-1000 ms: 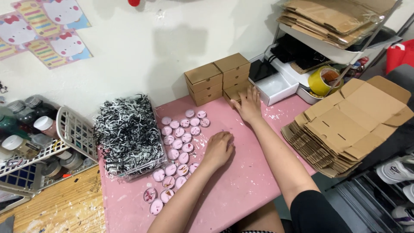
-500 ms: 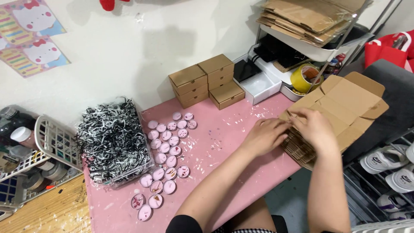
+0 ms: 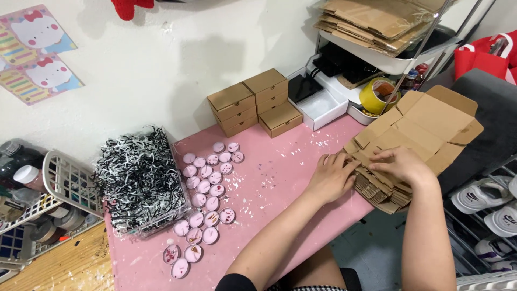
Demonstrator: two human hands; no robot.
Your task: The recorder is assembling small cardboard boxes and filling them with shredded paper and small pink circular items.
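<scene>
Flattened cardboard box blanks (image 3: 414, 137) lie in a stack at the right end of the pink desk (image 3: 280, 178), overhanging its edge, and both hands are on them. The left hand (image 3: 333, 177) rests flat on the near-left corner of the stack, fingers (image 3: 344, 161) spread and pressing down rather than clamped. The right hand (image 3: 401, 164) lies on top, fingers curled over the edge of the uppermost blank; whether they actually pinch it cannot be told. By the look of it, one blank is being parted from the pile, which would call for lifting the top sheet alone while the others stay pinned. Outward on the desk, folded brown boxes (image 3: 253, 102) stand closed in stacks by the wall, contents hidden. An open white tray (image 3: 322, 108) beside them appears to hold nothing. Rows of small round pink tins (image 3: 207, 202) lie just beside a clear bin (image 3: 141, 180) heaped with black-and-white shredded paper. A white wire basket (image 3: 64, 183) at far left holds jars.
</scene>
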